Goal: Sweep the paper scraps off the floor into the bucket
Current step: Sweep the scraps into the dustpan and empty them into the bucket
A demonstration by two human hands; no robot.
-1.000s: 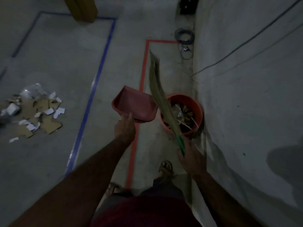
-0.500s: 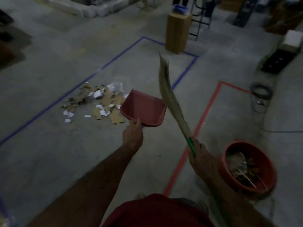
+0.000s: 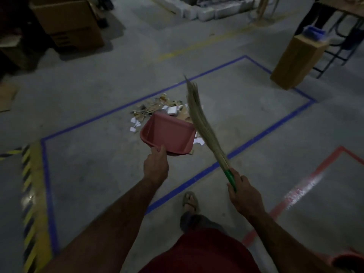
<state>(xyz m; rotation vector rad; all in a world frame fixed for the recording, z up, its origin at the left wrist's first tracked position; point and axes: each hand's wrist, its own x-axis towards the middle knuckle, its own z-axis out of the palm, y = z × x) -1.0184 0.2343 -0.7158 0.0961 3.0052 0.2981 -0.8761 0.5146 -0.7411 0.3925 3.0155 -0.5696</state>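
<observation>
Paper scraps (image 3: 155,110): a loose pile of white bits and brown card lying on the floor (image 3: 88,174) inside the blue tape outline (image 3: 110,117), at about 12 o'clock from the person, partly hidden behind the dustpan.
Dustpan (image 3: 169,134): red, held in the air above the near edge of the pile, mouth pointing away toward 12 o'clock, probably so it can be set down facing the scraps.
Left hand (image 3: 156,166): fingers curled round the dustpan's near rim or handle, thumb on top.
Broom (image 3: 201,119): straw bristles slanting up toward 11 o'clock, off the floor, carried ready rather than sweeping.
Right hand (image 3: 243,192): clamped on the broom's green handle (image 3: 230,177).
Bucket: not in view.
Foot (image 3: 190,200): in a sandal, just crossing the blue tape, at 6 o'clock from the pile.
Change: half a second ago the red bucket showed at 4 o'clock and the pile lay off at 10 o'clock; the person has turned and stepped closer, so the pile now sits dead ahead.
</observation>
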